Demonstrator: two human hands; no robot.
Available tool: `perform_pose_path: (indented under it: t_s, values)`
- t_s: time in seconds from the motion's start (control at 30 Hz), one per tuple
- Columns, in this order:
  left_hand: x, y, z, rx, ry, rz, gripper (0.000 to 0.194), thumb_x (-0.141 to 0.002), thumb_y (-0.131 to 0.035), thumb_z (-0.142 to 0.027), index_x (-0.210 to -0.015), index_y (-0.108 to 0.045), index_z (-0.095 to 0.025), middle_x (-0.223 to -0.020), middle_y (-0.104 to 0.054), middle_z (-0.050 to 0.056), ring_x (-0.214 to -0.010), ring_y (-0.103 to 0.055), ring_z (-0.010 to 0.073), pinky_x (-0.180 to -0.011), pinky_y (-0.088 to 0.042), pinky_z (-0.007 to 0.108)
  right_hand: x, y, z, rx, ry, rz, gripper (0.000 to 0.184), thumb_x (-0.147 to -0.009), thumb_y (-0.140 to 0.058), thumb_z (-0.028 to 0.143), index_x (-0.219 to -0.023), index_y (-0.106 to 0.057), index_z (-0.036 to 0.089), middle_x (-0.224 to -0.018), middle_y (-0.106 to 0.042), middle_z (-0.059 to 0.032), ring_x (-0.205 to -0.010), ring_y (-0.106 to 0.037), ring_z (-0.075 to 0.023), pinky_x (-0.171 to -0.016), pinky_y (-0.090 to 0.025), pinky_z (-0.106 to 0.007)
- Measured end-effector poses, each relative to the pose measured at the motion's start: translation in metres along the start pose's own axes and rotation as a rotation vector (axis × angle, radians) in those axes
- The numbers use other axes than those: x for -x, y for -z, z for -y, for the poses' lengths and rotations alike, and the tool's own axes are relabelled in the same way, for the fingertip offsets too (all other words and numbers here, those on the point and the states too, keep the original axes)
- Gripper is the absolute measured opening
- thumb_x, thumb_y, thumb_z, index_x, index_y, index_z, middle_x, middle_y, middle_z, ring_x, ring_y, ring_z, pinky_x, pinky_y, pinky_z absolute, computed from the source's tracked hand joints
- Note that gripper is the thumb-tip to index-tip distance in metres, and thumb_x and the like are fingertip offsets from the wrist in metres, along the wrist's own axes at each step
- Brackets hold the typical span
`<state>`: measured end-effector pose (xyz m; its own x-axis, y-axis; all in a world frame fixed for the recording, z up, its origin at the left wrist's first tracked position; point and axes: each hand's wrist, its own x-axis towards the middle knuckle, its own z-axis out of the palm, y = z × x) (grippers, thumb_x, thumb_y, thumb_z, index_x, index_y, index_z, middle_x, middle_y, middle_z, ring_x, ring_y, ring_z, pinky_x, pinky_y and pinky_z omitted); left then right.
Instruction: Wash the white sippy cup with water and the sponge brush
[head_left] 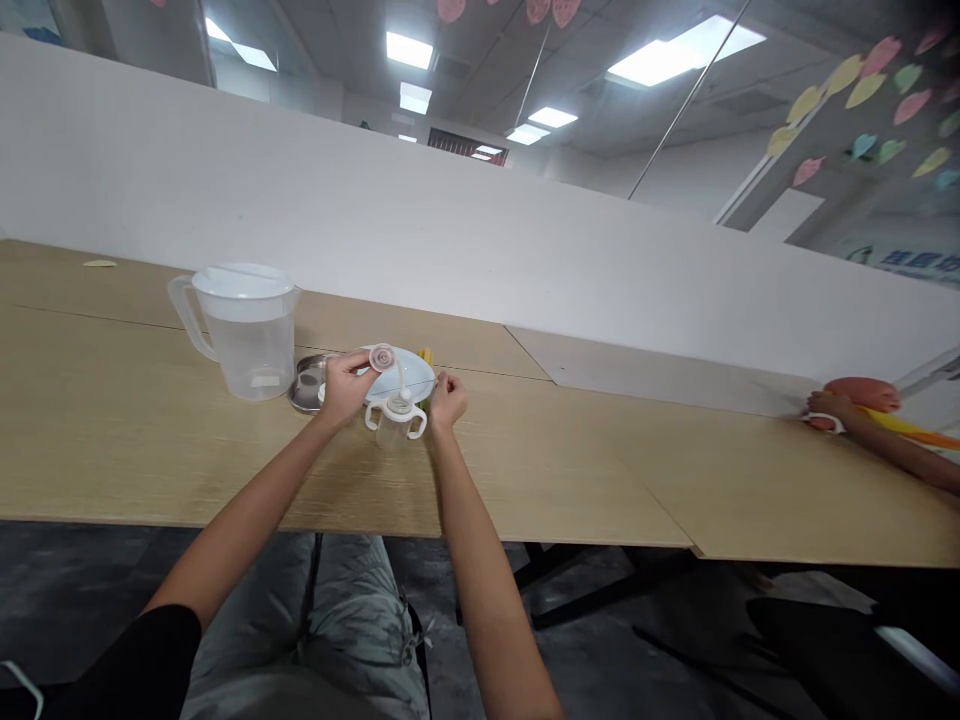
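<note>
My left hand (346, 388) pinches a translucent silicone bottle nipple (382, 357). A thin straw (401, 375) runs down from it to a small pale end piece at the mouth of a clear baby bottle (393, 432). The bottle stands on the table and has two white side handles (417, 424). Just right of the bottle, my right hand (448, 402) is closed with its fingertips together; whether anything is in them I cannot make out. A white plate (420, 372) lies behind the bottle, partly covered by my left hand and the straw.
A lidded clear pitcher (255, 345) holding liquid stands left, beside a round steel dish (306, 388). Something yellow (427, 356) shows behind the plate. A white partition (450, 240) borders the wooden table (555, 460). At far right, another person's arm (892, 448) reaches an orange-brown object (862, 392).
</note>
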<state>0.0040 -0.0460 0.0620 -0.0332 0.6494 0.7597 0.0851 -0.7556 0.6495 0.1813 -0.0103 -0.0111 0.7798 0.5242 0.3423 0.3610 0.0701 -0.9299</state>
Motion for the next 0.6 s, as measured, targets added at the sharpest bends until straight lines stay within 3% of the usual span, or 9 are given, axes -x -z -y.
perform_pose_path:
  t_s: [0.3,0.6]
  values:
    - [0.0063,-0.0034,0.0027,0.102,0.002,0.074,0.018,-0.075,-0.069,-0.033,-0.075,-0.075,-0.016,-0.081,-0.074,0.006,-0.079,-0.067,0.0186,-0.076,-0.052,0.03,-0.0006,0.0001,-0.0015,-0.01,0.006,0.002,0.033,-0.082,-0.046,0.041,-0.069,-0.063,0.016,-0.062,-0.062,-0.0007,-0.057,-0.048,-0.0136,-0.059,-0.032,-0.024]
    - [0.0076,-0.0032,-0.0023,0.168,-0.019,0.06,0.018,-0.073,-0.072,-0.034,-0.073,-0.075,-0.017,-0.079,-0.074,0.005,-0.077,-0.068,0.0185,-0.076,-0.052,0.03,-0.0016,-0.0016,-0.0042,0.029,0.006,-0.005,0.035,-0.082,-0.043,0.043,-0.068,-0.062,0.018,-0.062,-0.062,-0.0007,-0.057,-0.05,-0.0147,-0.059,-0.035,-0.024]
